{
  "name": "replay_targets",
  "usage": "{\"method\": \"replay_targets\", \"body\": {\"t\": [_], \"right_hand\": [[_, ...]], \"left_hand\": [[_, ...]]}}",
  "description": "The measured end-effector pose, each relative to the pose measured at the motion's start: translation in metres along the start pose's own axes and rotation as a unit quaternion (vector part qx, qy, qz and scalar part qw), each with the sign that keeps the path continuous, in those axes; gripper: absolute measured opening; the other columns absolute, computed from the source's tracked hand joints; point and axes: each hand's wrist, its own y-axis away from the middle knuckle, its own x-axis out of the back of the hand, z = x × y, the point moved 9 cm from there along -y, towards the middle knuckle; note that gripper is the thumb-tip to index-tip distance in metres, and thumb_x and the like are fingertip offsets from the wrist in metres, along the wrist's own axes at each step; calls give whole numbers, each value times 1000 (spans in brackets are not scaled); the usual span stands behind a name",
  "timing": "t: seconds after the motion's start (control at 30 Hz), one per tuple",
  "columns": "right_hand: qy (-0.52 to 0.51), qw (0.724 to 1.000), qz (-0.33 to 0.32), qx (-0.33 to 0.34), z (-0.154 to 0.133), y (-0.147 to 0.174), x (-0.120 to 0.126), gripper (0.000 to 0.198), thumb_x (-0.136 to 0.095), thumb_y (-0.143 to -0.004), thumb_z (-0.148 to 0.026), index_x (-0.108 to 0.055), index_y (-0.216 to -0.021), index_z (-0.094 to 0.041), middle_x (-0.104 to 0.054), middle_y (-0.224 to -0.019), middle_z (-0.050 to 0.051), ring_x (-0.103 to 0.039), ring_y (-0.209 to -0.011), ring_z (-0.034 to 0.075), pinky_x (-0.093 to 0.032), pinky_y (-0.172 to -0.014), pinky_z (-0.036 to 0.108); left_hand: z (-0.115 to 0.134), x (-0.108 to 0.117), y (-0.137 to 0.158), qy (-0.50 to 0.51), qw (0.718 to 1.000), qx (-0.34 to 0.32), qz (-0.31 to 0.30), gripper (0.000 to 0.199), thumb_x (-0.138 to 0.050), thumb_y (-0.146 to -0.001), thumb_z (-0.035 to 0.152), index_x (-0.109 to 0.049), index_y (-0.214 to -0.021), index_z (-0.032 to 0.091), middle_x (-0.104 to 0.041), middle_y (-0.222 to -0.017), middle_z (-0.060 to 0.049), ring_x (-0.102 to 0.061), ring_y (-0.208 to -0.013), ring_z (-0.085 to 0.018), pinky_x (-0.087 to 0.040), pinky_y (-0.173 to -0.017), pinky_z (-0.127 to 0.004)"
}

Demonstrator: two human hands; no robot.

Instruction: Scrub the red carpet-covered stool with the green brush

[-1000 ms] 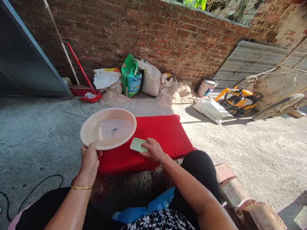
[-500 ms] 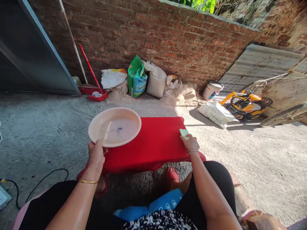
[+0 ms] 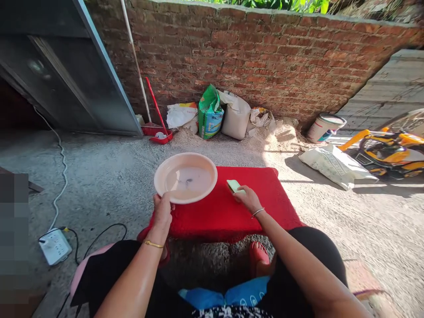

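Pale-green, flat rectangular phone [image 3: 233, 184] is grasped by the right hand [image 3: 249, 198] over the middle of the red cloth-covered table [image 3: 266, 192]; the left hand [image 3: 163, 213] grips the round peach plastic basin [image 3: 162, 170] at its left edge. Holding both seems the step; next calls for a level basin.

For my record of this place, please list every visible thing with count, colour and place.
Table: one, red, centre
Wall: one, brick red, behind
Basin: one, peach, over table's left end
Phone: one, pale green, over table
Sacks: about five, mixed, near wall
Dustpan: one, red, by wall
Pole: one, pale, by wall
Bucket: one, whitish, right
Toy digger: one, orange, far right
Power strip: one, white, left
Cables: several, white, black, left
Panel: one, dark, upper left
Sheet: one, grey, upper right
Plants: uncounted, green, above wall
Sandals: two, red, near table
Blue item: one, blue, bottom
Left hand: one, gold bracelet, basin rim
Right hand: one, silver bracelet, on phone
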Motion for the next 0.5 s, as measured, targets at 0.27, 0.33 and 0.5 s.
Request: {"method": "replay_targets", "body": {"t": [0.27, 0.33, 0.5], "right_hand": [[263, 948, -68, 168, -26, -4, -9, 38, -61, -79, -43, -60, -113, -27, -53, -108, 7, -55, -94, 20, -42, -73, 28], [280, 953, -68, 92, 7, -21, 23, 40, -60, -78, -46, -60, -113, -28, -54, -109, 8, -57, -94, 21, -43, -75, 30], [290, 950, -19, -111, 97, -43, 119, 43, -64, -71, -46, -63, -107, -22, -61, -101, 12, -61, -92, 28, -47, -73, 39]], "left_hand": [[-3, -1, -1, 1, 1000, 1, -8, 30, -60, -66, 36, -47, -86, 19, -49, -54, 10, -38, -35, -5, -29, -38, -18], [-2, -2, 0, 5, 1000, 3, -9, 29, -60, -66, 35, -48, -87, 19, -48, -52, 11, -38, -35, -5, -28, -38, -18], [0, -1, 2, 13, 1000, 8, -2, 30, -61, -65, 34, -49, -88, 18, -49, -53, 10, -38, -36, -6, -27, -39, -19]]}}
